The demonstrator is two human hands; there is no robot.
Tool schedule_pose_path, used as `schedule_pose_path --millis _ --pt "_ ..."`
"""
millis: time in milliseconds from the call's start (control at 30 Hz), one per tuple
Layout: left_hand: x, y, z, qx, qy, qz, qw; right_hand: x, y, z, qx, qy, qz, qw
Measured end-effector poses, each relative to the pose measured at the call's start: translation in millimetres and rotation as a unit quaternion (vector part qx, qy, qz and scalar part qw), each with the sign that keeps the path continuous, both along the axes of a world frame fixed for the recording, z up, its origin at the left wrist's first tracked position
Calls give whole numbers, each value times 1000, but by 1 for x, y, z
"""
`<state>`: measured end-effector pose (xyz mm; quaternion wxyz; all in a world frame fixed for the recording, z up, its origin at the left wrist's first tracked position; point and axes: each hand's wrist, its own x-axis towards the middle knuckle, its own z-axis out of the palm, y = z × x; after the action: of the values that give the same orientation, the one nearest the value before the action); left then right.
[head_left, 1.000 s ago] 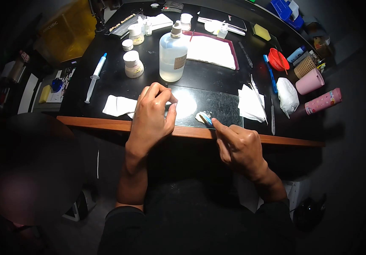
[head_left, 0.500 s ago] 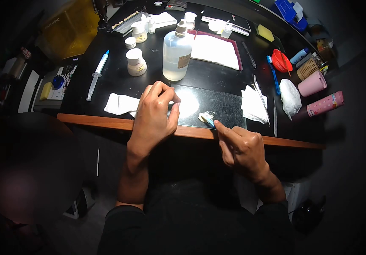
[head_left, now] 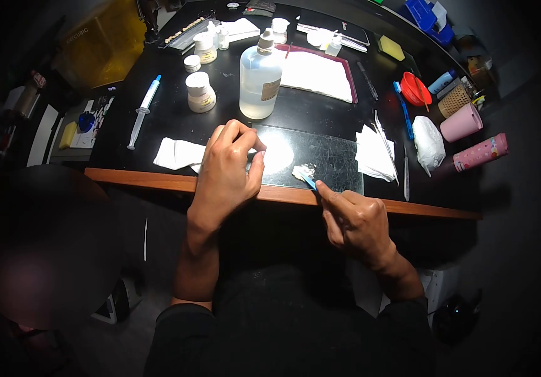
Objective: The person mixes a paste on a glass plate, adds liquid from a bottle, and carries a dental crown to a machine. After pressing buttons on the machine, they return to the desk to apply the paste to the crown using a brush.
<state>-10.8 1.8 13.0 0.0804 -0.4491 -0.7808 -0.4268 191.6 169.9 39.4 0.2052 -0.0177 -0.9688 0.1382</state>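
Note:
My right hand (head_left: 358, 223) is closed around a thin blue spatula (head_left: 308, 181), index finger stretched along it. The spatula's tip is in a small smear of creamy white paste (head_left: 304, 170) on a glass slab (head_left: 339, 151). My left hand (head_left: 229, 157) curls over the slab's left end, thumb and bent index finger close together; its other fingertips are hidden. Folded white tissue (head_left: 179, 154) lies left of that hand. Behind the slab stands a large bottle of clear liquid (head_left: 258, 85). More tissue (head_left: 374, 154) lies at the slab's right end.
A syringe (head_left: 143, 113) and several white jars (head_left: 201, 93) stand or lie at the left. Farther back is a maroon tray (head_left: 353, 81) with a white sheet. Metal instruments (head_left: 406, 176), a blue toothbrush (head_left: 403, 112), a red bowl (head_left: 415, 88) and pink cups (head_left: 462, 124) are at right.
My right hand and the spatula have shifted slightly, and the paste looks spread a little differently. My left hand stays in place.

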Motion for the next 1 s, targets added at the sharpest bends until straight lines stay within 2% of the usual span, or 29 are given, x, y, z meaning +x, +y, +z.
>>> schedule_pose_path --millis 500,800,900,1000 --pt "-2 1 -2 7 21 -5 1000 1 3 3 9 -15 -14 1000" --pt "-1 0 -2 5 19 -6 1000 -3 -3 -3 42 21 19 999" --pt "-1 0 -4 6 20 -6 1000 0 1 3 46 -17 -11 999" --pt "-2 0 -4 7 18 -6 1000 1 4 -2 25 -7 -20 999"
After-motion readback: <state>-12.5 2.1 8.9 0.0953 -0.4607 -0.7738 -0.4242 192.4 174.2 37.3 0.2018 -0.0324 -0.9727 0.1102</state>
